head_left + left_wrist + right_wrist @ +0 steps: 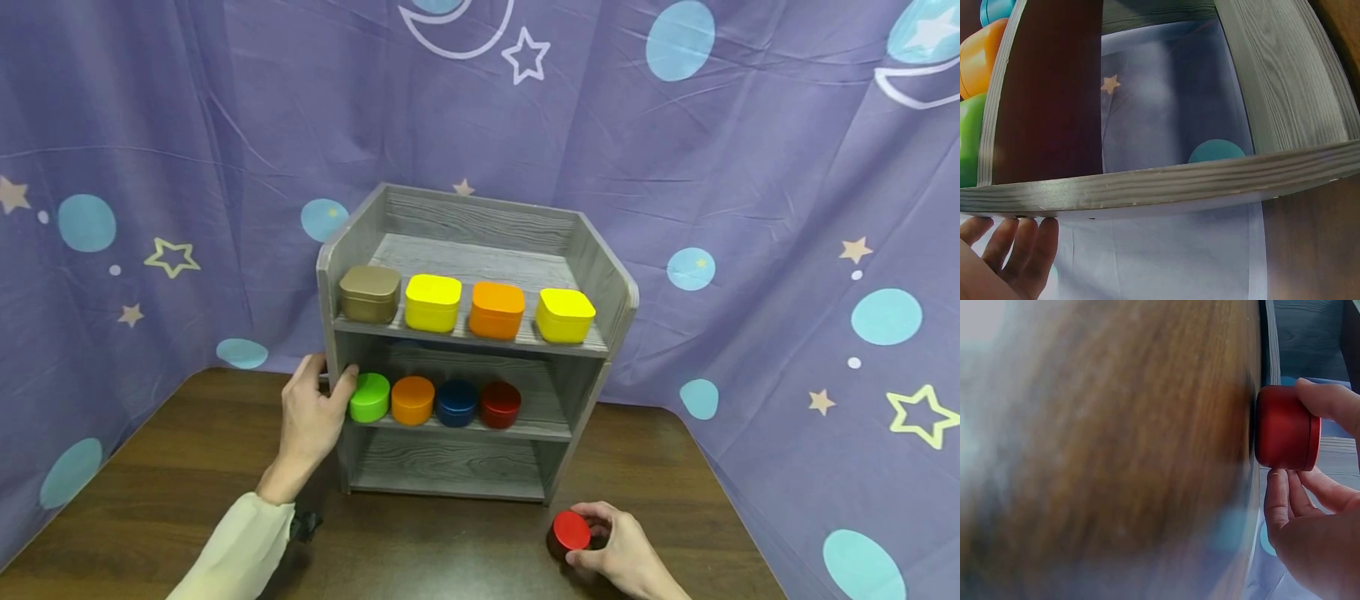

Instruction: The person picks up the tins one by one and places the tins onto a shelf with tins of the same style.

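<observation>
A small grey wooden shelf [480, 464] stands on the table. My left hand [311, 417] grips its left side panel, the thumb in front beside a round green tin [369, 398] and the fingers [1044, 250] against the outer face. Low at the front right, my right hand [618, 550] holds a round red tin [571, 533] between thumb and fingers. In the right wrist view that red tin [1285, 428] is upright, its base right at the tabletop. Beside the green tin on the middle shelf stand an orange tin [412, 400], a dark blue tin [457, 403] and a dark red tin [500, 405].
Along the top shelf's front edge sit a bronze square tin [371, 294], a yellow one [432, 303], an orange one [497, 311] and another yellow one [565, 316]. A purple patterned curtain [247, 208] hangs behind and beside the brown table [420, 542].
</observation>
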`<move>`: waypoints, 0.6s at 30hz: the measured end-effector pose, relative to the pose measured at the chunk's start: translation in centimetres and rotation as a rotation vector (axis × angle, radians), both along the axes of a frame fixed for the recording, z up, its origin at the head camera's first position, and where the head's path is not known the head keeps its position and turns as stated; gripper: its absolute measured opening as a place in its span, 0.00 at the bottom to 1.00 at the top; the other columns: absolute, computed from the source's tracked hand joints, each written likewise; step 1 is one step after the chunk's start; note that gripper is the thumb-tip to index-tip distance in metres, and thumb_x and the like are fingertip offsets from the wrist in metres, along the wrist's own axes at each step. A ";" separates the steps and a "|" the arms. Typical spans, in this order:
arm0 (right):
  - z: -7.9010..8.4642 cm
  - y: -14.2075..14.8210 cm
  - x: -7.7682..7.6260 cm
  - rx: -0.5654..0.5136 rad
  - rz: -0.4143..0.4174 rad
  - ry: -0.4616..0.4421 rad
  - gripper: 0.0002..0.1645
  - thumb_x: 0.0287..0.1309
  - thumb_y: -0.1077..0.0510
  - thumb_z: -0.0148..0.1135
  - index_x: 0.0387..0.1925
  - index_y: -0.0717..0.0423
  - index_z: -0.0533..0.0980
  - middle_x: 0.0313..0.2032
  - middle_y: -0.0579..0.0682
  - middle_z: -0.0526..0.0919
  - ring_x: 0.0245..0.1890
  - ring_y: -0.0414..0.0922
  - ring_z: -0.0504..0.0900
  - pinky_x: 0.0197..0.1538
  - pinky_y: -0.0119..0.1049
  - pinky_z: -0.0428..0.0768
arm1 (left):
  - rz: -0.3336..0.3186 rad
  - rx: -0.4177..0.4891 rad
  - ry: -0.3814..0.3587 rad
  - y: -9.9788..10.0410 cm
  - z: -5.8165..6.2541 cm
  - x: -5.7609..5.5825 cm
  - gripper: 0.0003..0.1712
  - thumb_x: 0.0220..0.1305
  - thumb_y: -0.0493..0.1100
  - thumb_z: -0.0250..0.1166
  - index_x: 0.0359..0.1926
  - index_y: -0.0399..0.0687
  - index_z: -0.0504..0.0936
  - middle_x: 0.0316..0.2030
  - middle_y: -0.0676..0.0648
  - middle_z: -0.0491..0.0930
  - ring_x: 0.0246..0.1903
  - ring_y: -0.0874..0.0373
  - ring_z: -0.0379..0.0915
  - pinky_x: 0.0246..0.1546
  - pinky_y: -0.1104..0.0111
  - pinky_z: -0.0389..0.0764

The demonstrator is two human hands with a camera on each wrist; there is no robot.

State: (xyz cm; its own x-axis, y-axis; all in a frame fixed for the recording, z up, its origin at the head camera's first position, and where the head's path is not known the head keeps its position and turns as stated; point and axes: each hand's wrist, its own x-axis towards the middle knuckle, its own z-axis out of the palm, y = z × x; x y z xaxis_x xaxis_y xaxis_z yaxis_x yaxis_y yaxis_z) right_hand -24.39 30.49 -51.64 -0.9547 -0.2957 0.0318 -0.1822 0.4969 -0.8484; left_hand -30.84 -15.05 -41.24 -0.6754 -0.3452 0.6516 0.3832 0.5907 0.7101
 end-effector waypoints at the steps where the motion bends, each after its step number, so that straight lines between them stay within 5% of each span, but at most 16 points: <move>1: 0.0 0.0 0.0 0.000 -0.002 0.002 0.38 0.49 0.63 0.83 0.61 0.71 0.80 0.53 0.59 0.88 0.42 0.29 0.85 0.46 0.28 0.83 | 0.000 0.000 0.000 0.0 0.0 0.0 0.18 0.70 0.45 0.67 0.49 0.32 0.84 0.42 0.35 0.84 0.39 0.45 0.79 0.38 0.84 0.67; 8: 0.6 -0.3 0.2 0.021 -0.041 0.012 0.36 0.48 0.63 0.84 0.60 0.67 0.81 0.51 0.56 0.89 0.41 0.30 0.84 0.45 0.29 0.82 | -0.006 0.008 -0.009 0.0 -0.3 0.0 0.19 0.70 0.46 0.67 0.49 0.32 0.84 0.43 0.34 0.84 0.40 0.42 0.80 0.39 0.86 0.64; 18: 3.5 -1.7 0.2 -0.034 -0.112 0.076 0.36 0.46 0.64 0.84 0.59 0.67 0.81 0.48 0.55 0.90 0.41 0.32 0.86 0.50 0.30 0.84 | -0.007 0.007 -0.004 0.0 -0.2 -0.2 0.19 0.70 0.46 0.67 0.49 0.32 0.84 0.43 0.34 0.83 0.40 0.41 0.80 0.39 0.85 0.64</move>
State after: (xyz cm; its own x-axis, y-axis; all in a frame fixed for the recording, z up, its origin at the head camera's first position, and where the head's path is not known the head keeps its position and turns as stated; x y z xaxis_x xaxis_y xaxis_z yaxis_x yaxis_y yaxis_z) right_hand -24.21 28.76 -48.18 -0.9761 -0.1852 0.1134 -0.1917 0.4893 -0.8508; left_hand -31.00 -15.09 -41.44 -0.6805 -0.3450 0.6465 0.3842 0.5832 0.7157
